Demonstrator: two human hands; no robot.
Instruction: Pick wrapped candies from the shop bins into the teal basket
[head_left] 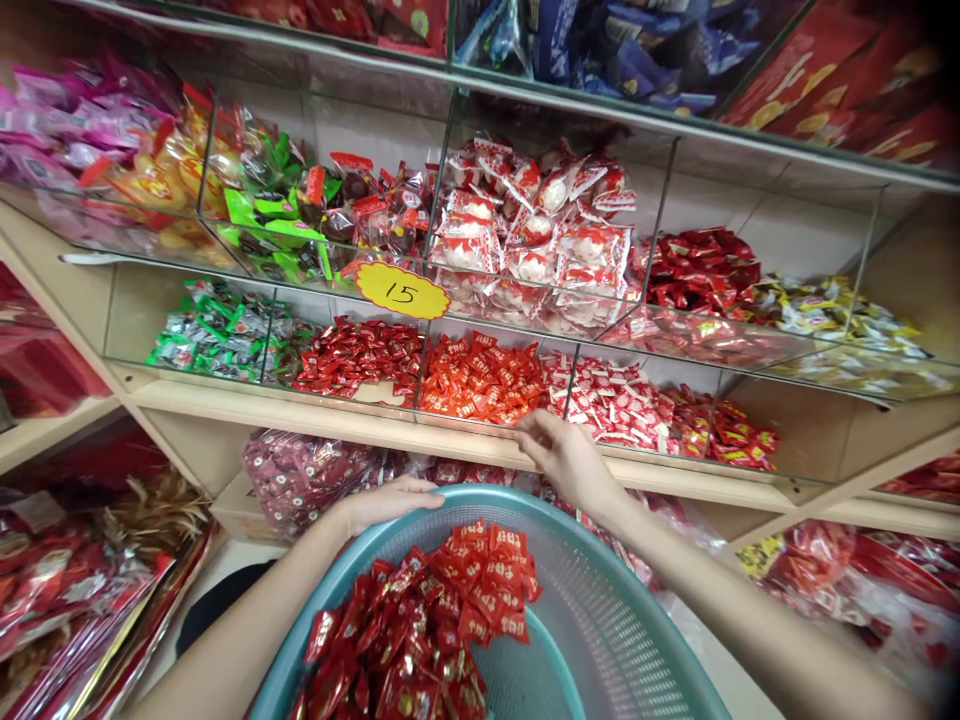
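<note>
A teal plastic colander basket (pixel 645 570) fills the lower middle, tilted toward me. Its far left rim is gripped by my left hand (pixel 394 500), thumb and fingers over the edge. Inside lie dark red wrapped candies (pixel 405 620) and, beside them, brighter orange-red wrapped candies (pixel 487 575). My right hand (pixel 566 460) is above the basket's far rim, at the front edge of the low shelf. Its fingers are loosely bent and slightly apart, with nothing visible in them. Closest to those fingertips is a bin of orange-red candies (pixel 484 375), with pink-and-white candies (pixel 615 395) just right of it.
Clear dividers split the shelves into bins. Green candies (pixel 214 330) and dark red candies (pixel 364 355) sit left on the low row. Above are red-and-white packets (pixel 536 235) and a yellow "15" tag (pixel 403 290). Bagged goods (pixel 307 475) lie under the wooden shelf edge (pixel 247 412).
</note>
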